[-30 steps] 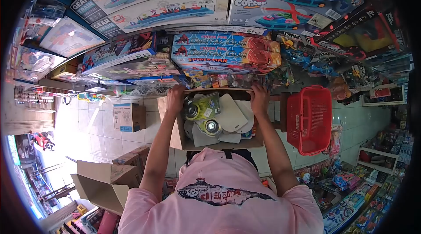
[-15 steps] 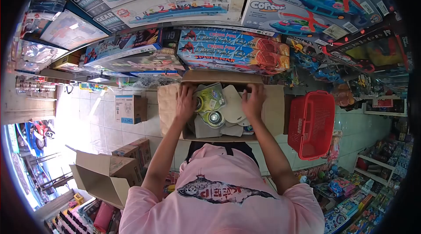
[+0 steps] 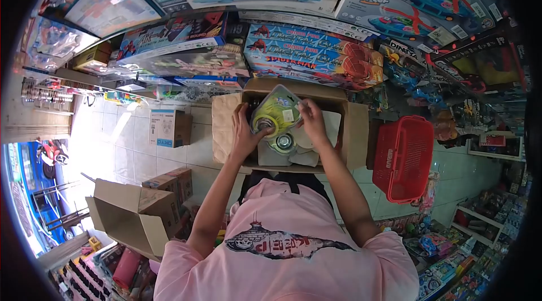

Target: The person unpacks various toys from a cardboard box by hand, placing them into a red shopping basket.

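My left hand (image 3: 247, 134) grips the lower left side of a clear blister pack (image 3: 278, 108), its thumb across the front. Inside the pack is something yellow-green with a round metallic centre; I cannot make out its exact kind. At the pack's right edge, the fingers of my right hand (image 3: 312, 123) are closed on the plastic. The pack is tilted up over an open cardboard box (image 3: 357, 132). Lower in the box lies a second similar blister pack (image 3: 284, 142), with pale card pieces (image 3: 330, 126) around it.
A red plastic basket (image 3: 402, 157) stands on the tiled floor to the right. At the left are a small carton (image 3: 169, 128) and an open empty carton (image 3: 127, 213). Shelves with boxed toys (image 3: 316, 55) rise just beyond the box; more packaged toys (image 3: 440, 244) lie lower right.
Both hands have come closer together, and the upper blister pack has been lifted and tilted up from the box. My right hand has moved from the box's far edge to the pack.
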